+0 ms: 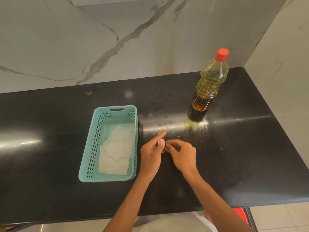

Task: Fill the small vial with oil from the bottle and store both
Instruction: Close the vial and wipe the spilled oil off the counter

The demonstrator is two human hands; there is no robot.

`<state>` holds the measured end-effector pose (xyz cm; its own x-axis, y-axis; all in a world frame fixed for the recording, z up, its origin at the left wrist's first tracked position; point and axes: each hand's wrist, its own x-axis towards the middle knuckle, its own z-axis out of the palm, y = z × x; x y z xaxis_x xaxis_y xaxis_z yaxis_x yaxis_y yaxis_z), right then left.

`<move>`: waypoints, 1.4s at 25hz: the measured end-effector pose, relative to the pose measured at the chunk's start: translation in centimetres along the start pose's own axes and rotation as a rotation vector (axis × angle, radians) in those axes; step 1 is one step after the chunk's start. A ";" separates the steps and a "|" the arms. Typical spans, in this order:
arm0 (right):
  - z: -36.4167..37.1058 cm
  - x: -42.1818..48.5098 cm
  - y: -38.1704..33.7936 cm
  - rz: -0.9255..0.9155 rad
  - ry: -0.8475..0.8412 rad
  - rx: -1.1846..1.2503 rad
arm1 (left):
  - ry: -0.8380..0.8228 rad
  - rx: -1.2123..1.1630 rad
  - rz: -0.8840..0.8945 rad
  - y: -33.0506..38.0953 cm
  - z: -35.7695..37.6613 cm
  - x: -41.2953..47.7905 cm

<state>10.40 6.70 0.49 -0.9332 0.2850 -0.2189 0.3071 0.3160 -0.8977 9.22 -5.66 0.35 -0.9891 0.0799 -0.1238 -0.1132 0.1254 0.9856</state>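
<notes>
Between both hands, low over the bench and just right of the basket, sits the vial. It's tiny and mostly covered, with a yellowish glint showing, so my read is it's already filled.

Left hand: narrow grip, pinching the vial's side with the thumb, two fingers sticking out straight past it.
Right hand: narrow grip too, fingertips closed on the vial's top end. Can't tell if there's a cap under them, too small.

Bottle stands upright at the back right, well apart from the hands. Red cap is on, oil up to the shoulder. Oily smears on the bench just in front of its base.

Basket: teal, slotted walls, open top, just left of the left hand. Only paper sheets on its floor, neither the vial nor the bottle is in it.

Step, as I judge it: the pour is done and this is closing the vial. Storing hasn't started.

Next move needs:
- left hand holds the vial steady and upright while the right seats the closure; both could be slippery with oil
- then a short carry left over the basket wall, setting the vial down on the paper so it doesn't tip
- the bottle is a longer reach back right; grip it by the ribbed body. It looks taller than the basket is deep, so it probably stands or leans in there.
</notes>
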 end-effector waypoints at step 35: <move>-0.7 -0.5 -0.9 -0.045 0.035 0.041 | 0.214 0.075 0.087 -0.7 0.6 -1.1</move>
<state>10.69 6.94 1.64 -0.9384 0.3034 -0.1652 0.2566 0.2918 -0.9214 10.42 -5.23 -0.24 -0.9932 -0.1165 -0.0035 -0.0270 0.2008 0.9793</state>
